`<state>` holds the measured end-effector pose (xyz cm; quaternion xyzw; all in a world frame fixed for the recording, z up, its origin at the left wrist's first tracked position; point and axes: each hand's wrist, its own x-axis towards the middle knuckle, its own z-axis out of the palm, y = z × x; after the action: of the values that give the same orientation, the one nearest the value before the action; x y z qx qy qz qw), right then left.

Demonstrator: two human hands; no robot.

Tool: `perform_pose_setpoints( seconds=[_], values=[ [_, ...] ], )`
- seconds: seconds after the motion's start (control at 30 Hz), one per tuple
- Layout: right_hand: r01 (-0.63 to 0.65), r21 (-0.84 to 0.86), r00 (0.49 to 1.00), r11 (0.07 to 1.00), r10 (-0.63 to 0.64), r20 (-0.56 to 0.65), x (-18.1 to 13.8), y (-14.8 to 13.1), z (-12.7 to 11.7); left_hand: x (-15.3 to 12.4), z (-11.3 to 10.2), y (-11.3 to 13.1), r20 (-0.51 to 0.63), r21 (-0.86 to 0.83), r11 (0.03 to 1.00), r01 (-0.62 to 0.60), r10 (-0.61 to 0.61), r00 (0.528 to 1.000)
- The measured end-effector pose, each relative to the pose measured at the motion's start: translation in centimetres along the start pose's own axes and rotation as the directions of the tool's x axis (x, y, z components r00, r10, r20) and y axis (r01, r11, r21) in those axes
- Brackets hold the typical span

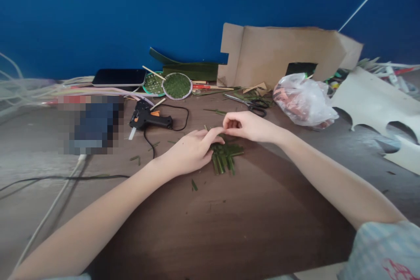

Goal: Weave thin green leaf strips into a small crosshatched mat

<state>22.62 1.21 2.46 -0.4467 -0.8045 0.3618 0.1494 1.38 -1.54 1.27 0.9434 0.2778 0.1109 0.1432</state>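
A small mat of interlaced green leaf strips (225, 157) lies on the brown table, its loose ends pointing toward me and to the right. My left hand (192, 151) rests over its left and far side, fingers curled down onto the strips. Just beyond the mat, my right hand (247, 127) is closed in a pinch, thumb and forefinger meeting the left hand's forefinger. Whatever sits between those right fingertips is hidden. Small green leaf scraps (194, 185) are scattered around the mat.
A black glue gun (151, 118) with a cord lies left, near a pixelated dark device (95, 122). Behind are scissors (251, 105), two round green-filled pieces (177, 85), a tablet-like slab (120, 77) and cardboard (272, 52). A plastic bag (305, 100) and cut-out white board (377, 100) stand right.
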Motion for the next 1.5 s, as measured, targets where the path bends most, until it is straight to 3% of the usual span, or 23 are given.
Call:
perform_pose_setpoints(
  seconds=[0.23, 0.4, 0.5, 0.8, 1.0, 1.5],
  values=[
    [-0.002, -0.08, 0.992, 0.997, -0.008, -0.128, -0.2, 0.0, 0.1, 0.1, -0.7, -0.4, -0.003, -0.03, 0.993, 0.118, -0.118, 0.993],
    [0.041, -0.187, 0.995, 0.982, -0.024, 0.094, -0.7, -0.6, -0.2, -0.1, -0.7, -0.1, -0.063, 0.088, 0.985, 0.151, -0.146, 0.987],
    [0.054, -0.225, 0.987, 0.973, -0.018, 0.158, -0.8, -0.7, 0.1, -0.1, -0.7, 0.2, -0.071, 0.153, 0.975, 0.158, -0.149, 0.986],
    [-0.019, -0.275, 1.0, 0.961, 0.021, 0.003, -0.7, -0.6, 0.8, -0.1, -0.4, -0.4, -0.126, 0.33, 0.918, 0.221, -0.189, 0.974],
    [-0.017, -0.248, 1.0, 0.969, 0.011, -0.025, -0.6, -1.0, 1.3, -0.1, -0.2, -0.8, -0.168, 0.249, 0.919, 0.304, -0.269, 0.949],
    [-0.036, -0.247, 0.999, 0.968, 0.034, -0.015, -0.5, -1.1, 1.7, 0.0, 0.2, -1.0, -0.124, 0.158, 0.941, 0.298, -0.28, 0.952]
  ],
)
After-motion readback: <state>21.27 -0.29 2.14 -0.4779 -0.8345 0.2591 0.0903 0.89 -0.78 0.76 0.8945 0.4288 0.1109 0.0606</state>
